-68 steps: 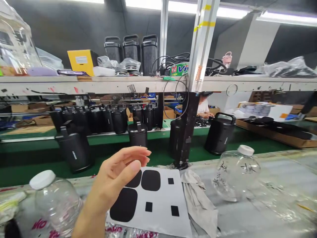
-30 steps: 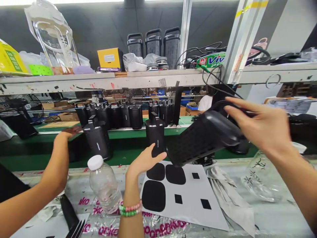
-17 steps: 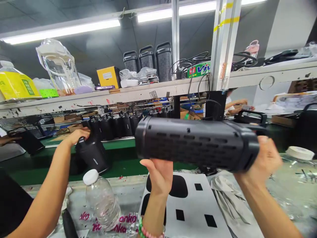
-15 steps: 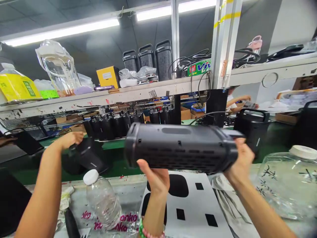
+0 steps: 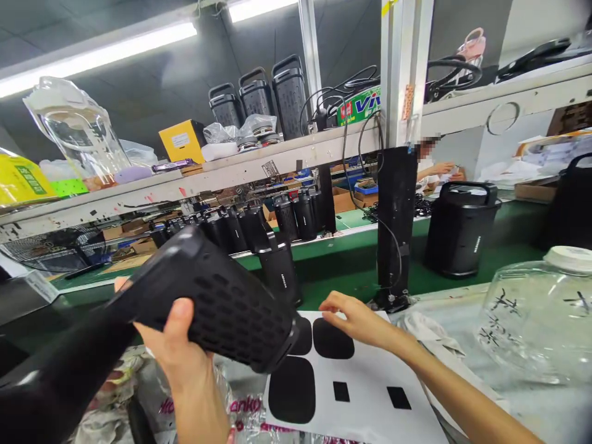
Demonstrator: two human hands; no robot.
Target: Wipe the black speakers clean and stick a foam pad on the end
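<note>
My left hand (image 5: 185,357) grips a black portable speaker (image 5: 235,308) with a perforated side, holding it tilted above the bench at left of centre. The thumb lies on its near side, and most of the fingers are hidden behind it. A large dark bar, probably its handle, runs to the lower left corner. My right hand (image 5: 345,314) hovers over a white sheet (image 5: 370,401) bearing black adhesive-looking pads. Its fingers are bent, with a gap to the thumb and nothing visible between them, close to the upper rounded pad (image 5: 333,339).
A black speaker (image 5: 280,271) stands on the green belt (image 5: 342,265) behind the held one; another speaker (image 5: 462,228) is farther right. A clear jug (image 5: 531,327) and a cloth (image 5: 430,333) lie right of the sheet. A shelf (image 5: 259,163) crosses above. A co-worker (image 5: 435,169) sits beyond.
The speaker has swung left and tilted in my left hand. My right hand has let go of it and come down to the sheet. Another person's arm at left has gone from view.
</note>
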